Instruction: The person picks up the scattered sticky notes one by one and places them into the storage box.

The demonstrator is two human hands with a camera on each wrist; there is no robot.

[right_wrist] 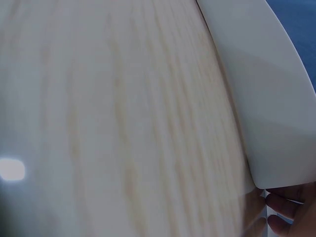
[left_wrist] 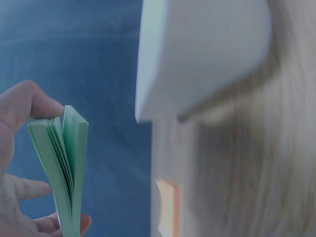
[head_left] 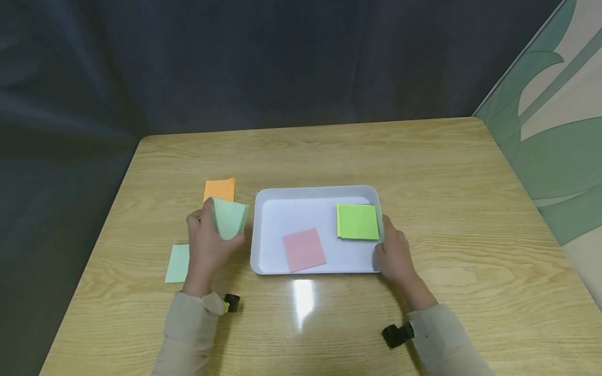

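My left hand [head_left: 209,243] holds a pad of mint-green sticky notes [head_left: 229,218] up between thumb and fingers, left of a white tray [head_left: 277,196]. In the left wrist view the pad's sheets [left_wrist: 61,163] fan apart at one end. My right hand [head_left: 397,256] grips the tray's right side near its front corner, thumb at the rim; in the right wrist view its fingers [right_wrist: 281,205] curl by the tray's corner. Inside the tray lie a pink sticky note pad [head_left: 304,250] at the front and lime-green sticky notes [head_left: 359,222] on the right.
Orange sticky notes [head_left: 220,189] lie on the wooden table [head_left: 301,156] behind my left hand. Another mint-green pad [head_left: 177,263] is partly hidden by that hand's wrist. A dark curtain [head_left: 282,62] hangs behind the table, and a leaf-patterned panel [head_left: 564,156] stands at the right.
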